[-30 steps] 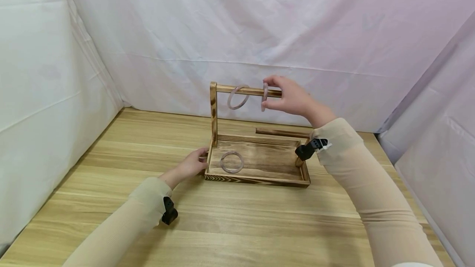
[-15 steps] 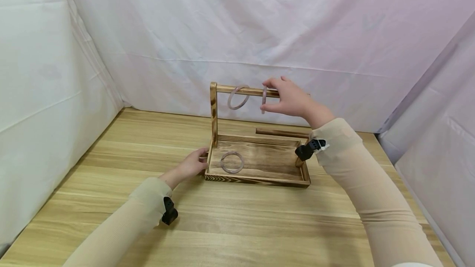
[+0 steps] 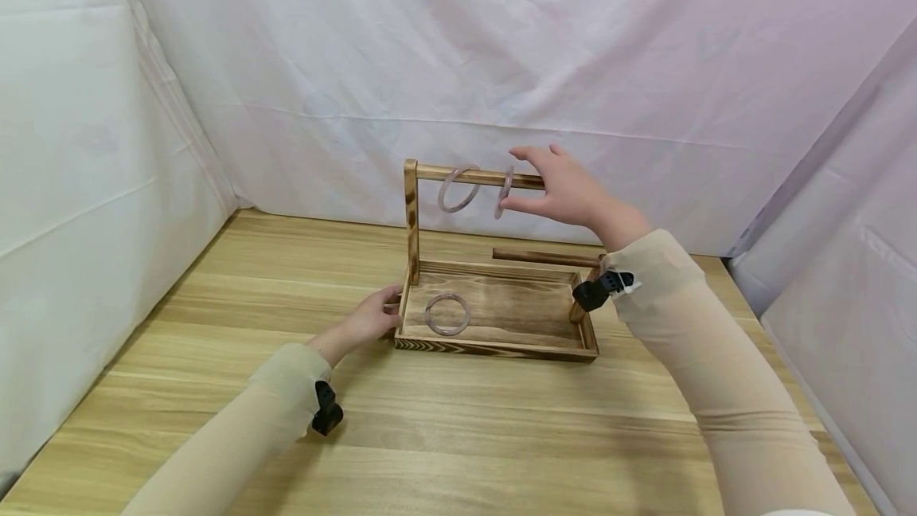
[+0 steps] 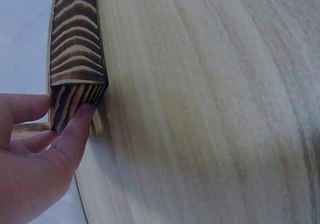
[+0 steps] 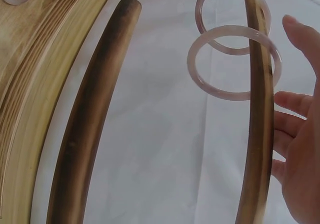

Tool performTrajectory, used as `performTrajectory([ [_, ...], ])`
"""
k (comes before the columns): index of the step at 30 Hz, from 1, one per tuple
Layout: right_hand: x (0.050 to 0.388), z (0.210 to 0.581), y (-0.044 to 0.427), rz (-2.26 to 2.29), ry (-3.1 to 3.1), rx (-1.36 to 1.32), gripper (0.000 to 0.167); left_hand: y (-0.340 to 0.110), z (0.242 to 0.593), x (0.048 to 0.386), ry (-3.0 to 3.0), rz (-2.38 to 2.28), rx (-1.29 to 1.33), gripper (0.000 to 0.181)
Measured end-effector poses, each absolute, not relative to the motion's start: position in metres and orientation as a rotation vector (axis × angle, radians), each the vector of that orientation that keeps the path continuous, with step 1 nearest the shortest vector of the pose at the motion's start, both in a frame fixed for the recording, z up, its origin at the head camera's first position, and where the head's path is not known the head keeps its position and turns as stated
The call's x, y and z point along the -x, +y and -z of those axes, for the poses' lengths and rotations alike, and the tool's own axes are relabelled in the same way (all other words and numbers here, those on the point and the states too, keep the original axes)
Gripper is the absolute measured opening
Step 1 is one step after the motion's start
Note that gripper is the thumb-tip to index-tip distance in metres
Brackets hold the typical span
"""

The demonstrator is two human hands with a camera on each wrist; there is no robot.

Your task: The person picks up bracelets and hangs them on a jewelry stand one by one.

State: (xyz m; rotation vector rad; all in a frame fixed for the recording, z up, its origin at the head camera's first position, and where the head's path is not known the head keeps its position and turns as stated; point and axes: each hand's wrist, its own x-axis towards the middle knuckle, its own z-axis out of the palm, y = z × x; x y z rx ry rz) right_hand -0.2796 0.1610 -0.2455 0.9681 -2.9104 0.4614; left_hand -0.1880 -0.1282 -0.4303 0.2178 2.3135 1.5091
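A wooden bangle stand (image 3: 494,349) has a tray base and an upper bar (image 3: 483,176). Two pale purple bangles hang on that bar: a left one (image 3: 459,189) and a right one (image 3: 505,193). My right hand (image 3: 566,189) is beside the right bangle, fingers spread. In the right wrist view the fingertips (image 5: 292,102) stand apart from the bangle (image 5: 235,63), close to the bar. A third bangle (image 3: 447,314) lies in the tray's left part. My left hand (image 3: 365,317) touches the tray's left end with thumb and fingers; the left wrist view shows them against the end wall (image 4: 75,97).
A lower, shorter wooden bar (image 3: 548,257) runs behind the tray, joined to the right post (image 3: 577,313), which the right wrist's camera partly hides. The wood-grain table (image 3: 401,436) extends around the stand. White cloth (image 3: 344,62) hangs at the back and sides.
The right hand has let go of the bangle, which now hangs tilted on the upper bar, slightly farther left. Its fingers have spread wider. The left hand stays at the tray's end.
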Motion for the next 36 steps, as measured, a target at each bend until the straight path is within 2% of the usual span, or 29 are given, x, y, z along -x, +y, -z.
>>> performTrajectory([
  [29, 0.242, 0.263, 0.193, -0.424, -2.757, -1.104, 0.087, -0.131, 0.43, 0.196, 2.328, -1.481, -0.179, 0.058],
  [36, 0.234, 0.27, 0.197, -0.385, -2.675, -1.213, 0.089, -0.132, 0.431, 0.196, 2.32, -1.493, -0.181, 0.059],
])
